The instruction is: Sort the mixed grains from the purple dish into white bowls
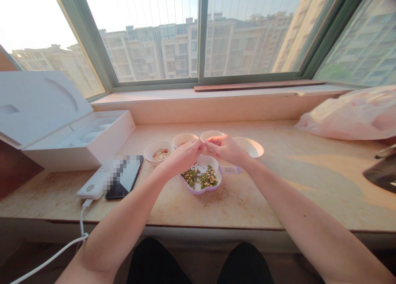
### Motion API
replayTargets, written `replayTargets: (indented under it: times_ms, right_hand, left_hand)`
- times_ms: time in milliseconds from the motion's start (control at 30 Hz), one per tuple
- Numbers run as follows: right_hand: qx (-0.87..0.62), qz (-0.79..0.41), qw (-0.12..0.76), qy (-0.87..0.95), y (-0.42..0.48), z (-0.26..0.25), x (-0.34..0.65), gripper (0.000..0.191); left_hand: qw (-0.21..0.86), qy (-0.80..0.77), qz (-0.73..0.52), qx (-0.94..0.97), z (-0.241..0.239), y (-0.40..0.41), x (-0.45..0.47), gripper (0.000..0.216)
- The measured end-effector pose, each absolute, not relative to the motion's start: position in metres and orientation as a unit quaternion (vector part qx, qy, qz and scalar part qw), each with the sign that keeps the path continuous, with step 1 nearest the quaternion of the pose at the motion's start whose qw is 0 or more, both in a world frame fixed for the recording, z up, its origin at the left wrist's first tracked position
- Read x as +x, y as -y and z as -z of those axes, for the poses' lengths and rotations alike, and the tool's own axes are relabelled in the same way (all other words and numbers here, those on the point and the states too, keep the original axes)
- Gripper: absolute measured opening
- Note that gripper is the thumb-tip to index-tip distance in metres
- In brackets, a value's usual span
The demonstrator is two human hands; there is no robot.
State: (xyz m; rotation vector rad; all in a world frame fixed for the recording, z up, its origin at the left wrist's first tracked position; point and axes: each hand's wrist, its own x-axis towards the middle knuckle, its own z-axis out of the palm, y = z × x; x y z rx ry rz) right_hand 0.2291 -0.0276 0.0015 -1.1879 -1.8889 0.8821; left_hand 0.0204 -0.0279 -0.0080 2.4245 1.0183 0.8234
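A purple-rimmed dish (216,185) of mixed green and tan beans (201,177) sits on the stone sill in front of me. My left hand (182,155) and my right hand (227,149) hover over its far side, fingertips pinched and meeting at the middle. What they pinch is too small to make out. Behind them stand several small white bowls: one (158,151) holds pale and red pieces, two (183,139) (210,134) look nearly empty, and one (251,146) sits at the right.
An open white box (77,142) lies at the left, with a white power bank (93,187), a dark phone (123,183) and a white cable (55,255) beside it. A plastic bag (349,115) rests at the right, a dark object (382,170) at the right edge.
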Motion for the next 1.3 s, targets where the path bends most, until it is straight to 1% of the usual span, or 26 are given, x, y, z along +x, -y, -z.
replayTargets:
  times_ms: [100,167,300,433,533,600,733,800,900,1133,1300]
  right_hand:
    - [-0.421,-0.457,0.338,0.708,0.032,-0.003,0.225,0.055]
    - [-0.401,-0.497,0.338,0.691,0.033,-0.003,0.224,0.059]
    - [-0.395,-0.532,0.355,0.659,0.03,0.003,0.224,0.059]
    - [-0.404,-0.528,0.346,0.662,0.025,0.009,0.227,0.056]
    - [-0.433,-0.492,0.354,0.668,0.022,0.007,0.23,0.053]
    - [-0.461,-0.453,0.369,0.668,0.02,0.005,0.232,0.049]
    - [-0.522,-0.316,0.394,0.687,0.018,0.003,0.237,0.03]
    - [-0.548,-0.233,0.387,0.704,0.017,0.004,0.24,0.021]
    - [-0.576,-0.151,0.35,0.723,0.014,0.006,0.243,0.019]
    - [-0.61,-0.086,0.29,0.732,0.01,0.004,0.243,0.019]
    - [-0.614,-0.074,0.271,0.738,0.007,0.004,0.243,0.018]
  left_hand:
    - [0.18,-0.377,-0.311,0.854,0.007,0.025,0.021,0.015]
    - [0.173,-0.384,-0.312,0.852,0.007,0.024,0.021,0.015]
    - [0.159,-0.38,-0.318,0.854,0.008,0.025,0.025,0.014]
    - [0.159,-0.402,-0.355,0.829,0.008,0.029,0.029,0.006]
    - [0.174,-0.426,-0.36,0.812,0.008,0.033,0.031,0.008]
    - [0.176,-0.428,-0.328,0.823,0.008,0.036,0.032,0.007]
    - [0.168,-0.361,-0.226,0.889,0.011,0.039,0.034,0.022]
    - [0.172,-0.313,-0.182,0.916,0.014,0.04,0.036,0.028]
    - [0.169,-0.281,-0.139,0.934,0.018,0.039,0.038,0.031]
    - [0.155,-0.272,-0.132,0.941,0.024,0.036,0.041,0.024]
    - [0.111,-0.293,-0.051,0.948,0.024,0.033,0.043,0.023]
